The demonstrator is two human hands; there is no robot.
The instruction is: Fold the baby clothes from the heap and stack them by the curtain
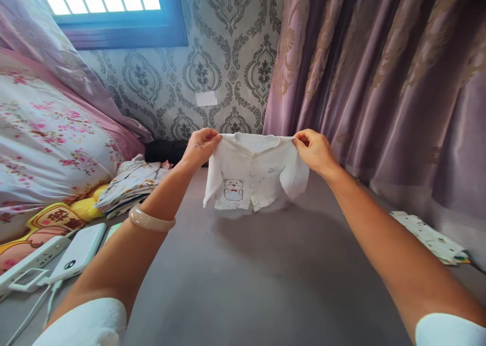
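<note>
A small white baby shirt [252, 171] hangs upright between my hands, its front facing me. It has buttons down the middle, a bear print low on one side and a ruffled hem. My left hand [202, 146] pinches one shoulder of the shirt, thumb against fingers. The other shoulder is gripped the same way by my right hand [314, 149]. Both arms are stretched forward, and a pale bangle [152, 220] circles my left forearm. Below the shirt lies a grey sheet [243, 275], with the hem just above it or touching; I cannot tell which.
On the left are folded clothes [131, 181], a yellow plush item [85, 209], a white power bank [79, 252] and a power strip [36, 262] with cables. A folded patterned cloth [429, 237] lies at right beside the purple curtain [360, 83]. Patterned wallpaper [228, 57] stands behind.
</note>
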